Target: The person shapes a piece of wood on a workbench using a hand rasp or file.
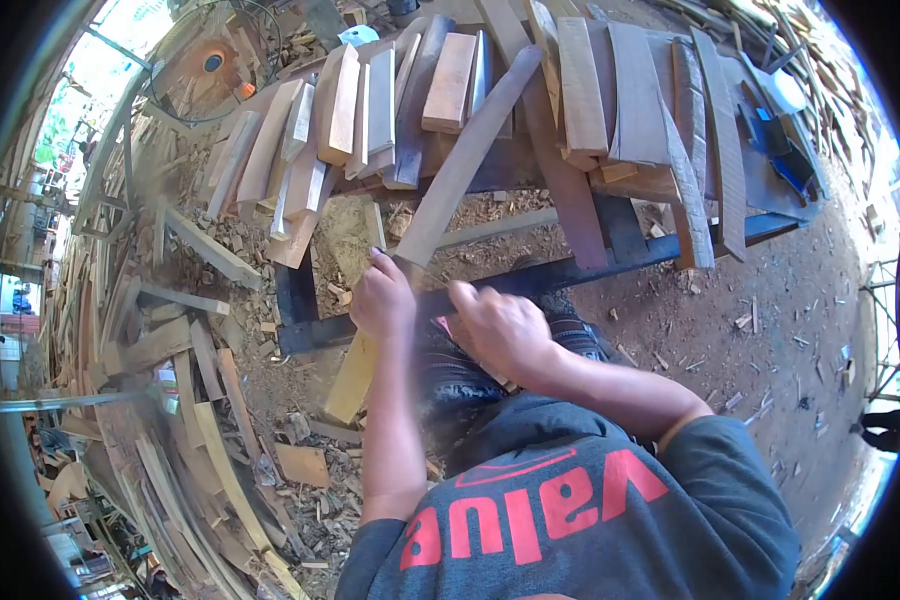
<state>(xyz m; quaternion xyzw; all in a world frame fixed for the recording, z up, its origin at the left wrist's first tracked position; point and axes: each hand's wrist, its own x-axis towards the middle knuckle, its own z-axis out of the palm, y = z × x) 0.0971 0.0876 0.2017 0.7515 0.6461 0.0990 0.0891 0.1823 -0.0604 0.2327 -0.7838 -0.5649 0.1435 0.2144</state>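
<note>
Wood slat (470,160) pts fwd-R, long axis slanting from L hand (383,300).

plank (470,160): near end partly hidden by left hand (383,297) | right hand (510,332): palm hidden | shirt (580,515): cut by bottom edge

1. Daylight lights the scene fairly brightly, and shadows on the ground (720,345) are faint and soft.
2. The strongest light comes from the open left side, where the foliage (52,135) washes out to near white.
3. Glare also appears at upper right, around a pale container (785,91).
4. Wide-angle distortion bows the long planks (195,500) at lower left; black corners and a bluish fringe ring the view.
5. A hazy smear softens the left part.
6. The left hand (382,297) looks slightly soft; the shirt lettering (523,527) is crisp.
</note>
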